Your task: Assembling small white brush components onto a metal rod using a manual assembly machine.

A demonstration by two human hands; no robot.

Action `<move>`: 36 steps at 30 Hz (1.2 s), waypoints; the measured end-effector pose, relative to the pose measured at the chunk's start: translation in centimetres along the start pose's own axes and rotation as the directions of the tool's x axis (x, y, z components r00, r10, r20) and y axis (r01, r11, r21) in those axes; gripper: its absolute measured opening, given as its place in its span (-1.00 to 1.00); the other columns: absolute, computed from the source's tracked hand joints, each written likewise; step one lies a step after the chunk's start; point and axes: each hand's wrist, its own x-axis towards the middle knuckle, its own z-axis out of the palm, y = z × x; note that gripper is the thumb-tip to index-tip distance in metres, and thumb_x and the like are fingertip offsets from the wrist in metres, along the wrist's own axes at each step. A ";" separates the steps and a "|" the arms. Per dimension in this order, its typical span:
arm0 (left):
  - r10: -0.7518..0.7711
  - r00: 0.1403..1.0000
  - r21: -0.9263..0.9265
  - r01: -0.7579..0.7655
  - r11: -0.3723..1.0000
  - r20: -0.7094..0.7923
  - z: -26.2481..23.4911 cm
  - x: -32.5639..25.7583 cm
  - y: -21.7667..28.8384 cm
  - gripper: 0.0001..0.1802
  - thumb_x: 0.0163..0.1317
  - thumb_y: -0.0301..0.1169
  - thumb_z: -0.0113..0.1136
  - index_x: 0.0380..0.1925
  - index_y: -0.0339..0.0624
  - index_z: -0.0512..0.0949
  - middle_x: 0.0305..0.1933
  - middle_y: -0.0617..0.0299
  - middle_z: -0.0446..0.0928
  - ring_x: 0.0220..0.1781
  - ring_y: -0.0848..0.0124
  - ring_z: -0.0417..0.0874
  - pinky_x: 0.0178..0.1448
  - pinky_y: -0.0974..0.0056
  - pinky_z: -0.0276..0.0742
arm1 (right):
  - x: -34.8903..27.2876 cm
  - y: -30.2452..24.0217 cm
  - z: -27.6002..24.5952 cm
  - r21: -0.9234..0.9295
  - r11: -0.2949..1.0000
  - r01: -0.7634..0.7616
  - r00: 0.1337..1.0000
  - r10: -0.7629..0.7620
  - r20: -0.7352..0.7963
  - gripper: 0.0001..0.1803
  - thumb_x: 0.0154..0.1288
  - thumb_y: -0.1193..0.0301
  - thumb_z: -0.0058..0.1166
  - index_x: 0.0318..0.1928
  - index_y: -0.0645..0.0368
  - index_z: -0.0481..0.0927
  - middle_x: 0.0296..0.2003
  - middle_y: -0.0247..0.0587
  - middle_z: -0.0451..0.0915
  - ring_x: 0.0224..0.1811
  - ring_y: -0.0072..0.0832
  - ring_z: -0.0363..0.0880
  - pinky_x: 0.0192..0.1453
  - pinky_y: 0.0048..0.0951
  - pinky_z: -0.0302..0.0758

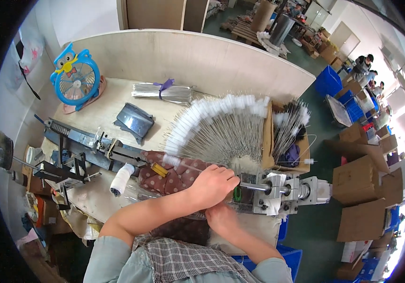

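Plaid sleeves lead up to two bare hands at a bench machine (282,188). Left hand (214,184) is curled shut on a thin wire brush (183,163), apparently feeding it toward the chuck. Right hand (221,218) sits beneath, its grip hidden. Finished brushes (216,127) fan out behind, calling for steady alignment next

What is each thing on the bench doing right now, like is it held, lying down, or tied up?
Left hand: closed, knuckles up, at the metal machine.
Right hand: tucked under the left hand, grip hidden.
Metal machine: on the bench edge, shaft pointing at the hands.
Wire brushes: lying fanned out, white tips outward.
Silver bundle: lying flat, tied with purple band.
Blue fan: standing upright.
Cardboard box: open, brushes inside.
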 end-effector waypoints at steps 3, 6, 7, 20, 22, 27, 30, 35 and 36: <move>0.002 0.997 0.119 -0.011 0.993 0.076 0.1 1.3 0.0 -0.83 -0.07 -0.41 0.13 -0.40 -0.12 0.53 -0.41 0.30 0.47 -0.32 0.33 0.56 -0.16 0.26 0.40 | 0.4 0.3 -0.6 -0.078 0.994 0.073 0.997 -0.074 -0.009 -0.81 0.05 0.52 0.01 -0.29 0.34 0.50 -0.39 0.02 0.49 -0.34 -0.11 0.57 -0.39 -0.19 0.54; -0.056 0.987 0.252 0.017 0.968 0.148 2.2 2.5 -2.9 -0.83 -0.04 -0.38 0.09 -0.40 -0.13 0.52 -0.41 0.30 0.46 -0.28 0.31 0.55 -0.13 0.22 0.40 | 0.9 -1.2 -1.2 -0.225 0.969 0.100 0.992 -0.115 -0.054 -0.83 0.03 0.52 0.03 -0.31 0.32 0.50 -0.44 -0.09 0.46 -0.32 -0.19 0.57 -0.38 -0.26 0.55; -0.021 0.986 0.283 -0.026 0.959 0.163 3.2 3.1 -5.0 -0.84 -0.03 -0.38 0.10 -0.41 -0.14 0.54 -0.38 0.26 0.49 -0.20 0.31 0.56 -0.06 0.20 0.42 | 1.0 -1.6 -1.6 -0.289 0.942 0.171 0.982 -0.186 -0.026 -0.84 0.00 0.51 0.04 -0.34 0.29 0.50 -0.45 -0.12 0.46 -0.35 -0.24 0.56 -0.40 -0.31 0.55; 0.146 0.956 -0.143 -0.186 0.972 -0.253 -9.0 -9.3 0.2 -0.67 -0.13 -0.49 0.29 -0.25 -0.21 0.59 -0.20 0.20 0.57 -0.17 0.28 0.62 -0.11 0.24 0.59 | 6.6 2.5 -12.0 -0.387 0.915 0.116 0.959 -0.205 -0.198 -0.90 0.08 0.38 0.08 -0.44 0.11 0.60 -0.49 -0.22 0.58 -0.41 -0.31 0.58 -0.33 -0.32 0.49; -0.027 0.977 -0.176 -0.012 0.984 -0.214 -8.0 -11.1 -0.7 -0.68 -0.14 -0.53 0.32 -0.27 -0.22 0.59 -0.25 0.20 0.57 -0.25 0.25 0.63 -0.19 0.24 0.58 | 6.8 2.8 -12.1 -0.208 0.974 -0.093 0.993 0.106 0.055 -0.86 0.14 0.31 0.13 -0.36 0.06 0.67 -0.42 -0.16 0.63 -0.38 -0.22 0.60 -0.25 -0.26 0.51; -0.185 0.955 -0.215 0.135 0.967 -0.231 -8.0 -13.1 -1.2 -0.73 -0.09 -0.56 0.31 -0.29 -0.25 0.60 -0.26 0.17 0.58 -0.27 0.24 0.63 -0.27 0.22 0.54 | 6.3 3.2 -13.4 0.193 0.971 -0.141 0.977 0.105 0.187 -0.82 0.09 0.27 0.21 -0.31 0.03 0.72 -0.42 -0.22 0.64 -0.31 -0.24 0.58 -0.19 -0.28 0.48; -0.326 0.921 -0.264 0.267 0.927 -0.214 -7.5 -13.1 -0.6 -0.78 -0.05 -0.59 0.26 -0.32 -0.24 0.63 -0.26 0.12 0.60 -0.27 0.16 0.63 -0.23 0.20 0.56 | 7.5 1.8 -13.5 0.184 0.980 0.075 0.996 -0.083 0.033 -0.82 0.06 0.26 0.23 -0.33 0.01 0.73 -0.46 -0.25 0.63 -0.27 -0.31 0.55 -0.16 -0.33 0.47; -0.725 0.688 -0.600 0.589 0.542 0.020 -6.6 -13.9 0.5 -0.82 0.13 -0.48 0.22 -0.25 -0.28 0.62 -0.27 0.13 0.62 -0.27 0.36 0.65 -0.20 0.29 0.55 | 12.2 -3.9 -9.3 0.147 0.865 0.480 0.871 -0.451 -0.193 -0.86 0.04 0.28 0.23 -0.43 0.04 0.71 -0.52 -0.34 0.61 -0.28 -0.37 0.51 -0.20 -0.37 0.48; -0.800 0.597 -0.690 0.605 0.398 0.062 -6.4 -14.5 0.3 -0.83 0.17 -0.46 0.20 -0.26 -0.31 0.62 -0.28 0.15 0.62 -0.29 0.45 0.62 -0.20 0.34 0.54 | 13.0 -5.0 -8.2 0.163 0.849 0.503 0.859 -0.471 -0.199 -0.86 0.04 0.28 0.23 -0.43 0.04 0.71 -0.52 -0.34 0.61 -0.28 -0.37 0.51 -0.20 -0.37 0.48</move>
